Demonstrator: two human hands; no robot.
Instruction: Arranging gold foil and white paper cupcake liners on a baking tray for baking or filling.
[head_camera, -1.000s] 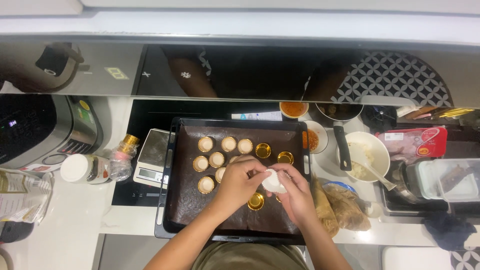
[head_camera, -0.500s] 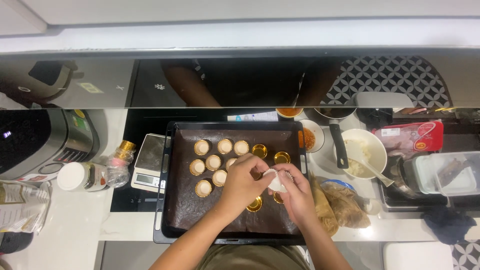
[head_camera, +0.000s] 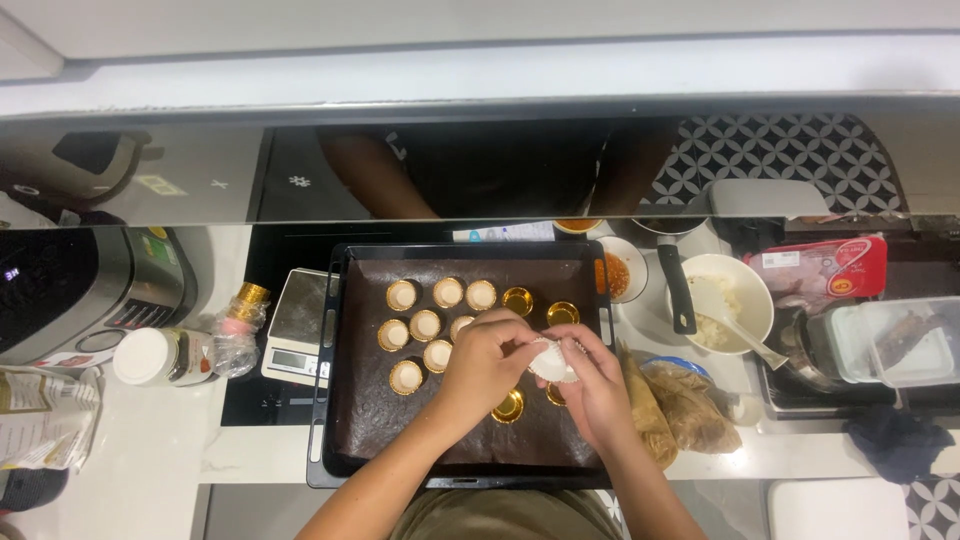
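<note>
Head view: both hands meet over the tray (head_camera: 340, 400), left hand (head_camera: 487, 362) and right hand (head_camera: 598, 385) pinching one white paper cup (head_camera: 553, 360) between them, just right of the filled cups (head_camera: 425, 325), empty gold cup (head_camera: 508, 406) directly below.

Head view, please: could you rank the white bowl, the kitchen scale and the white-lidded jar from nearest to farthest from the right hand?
1. White bowl, to the right of the right hand, past the tray's edge.
2. Kitchen scale, left of the tray.
3. White-lidded jar, farther left on the counter.
</note>
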